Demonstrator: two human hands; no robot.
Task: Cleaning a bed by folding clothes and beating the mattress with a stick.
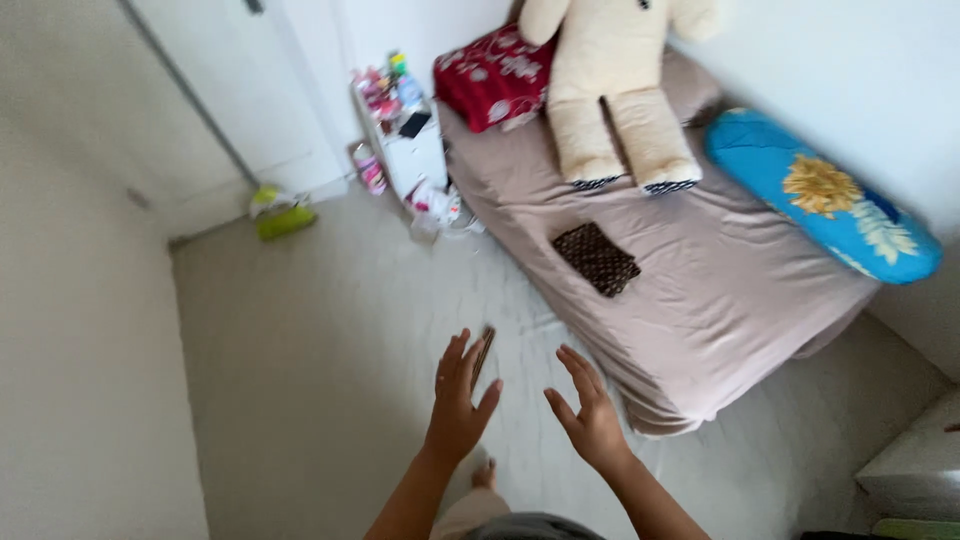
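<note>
My left hand [458,395] and my right hand [588,410] are both raised in front of me over the pale floor, fingers spread, holding nothing. A thin dark flat object [485,350] lies on the floor just past my left fingertips. To the right is a low mattress [720,290] with a beige sheet. On it lie a dark brown patterned wallet [596,258], a large cream teddy bear [610,90], a red floral pillow [492,76] and a blue bolster with a yellow flower [820,195].
A small white cabinet [420,155] with bottles on top stands by the mattress head, with a can [369,168] and crumpled bags [435,208] beside it. A green dustpan [285,220] lies near the white door. A pale box edge [915,465] sits at lower right.
</note>
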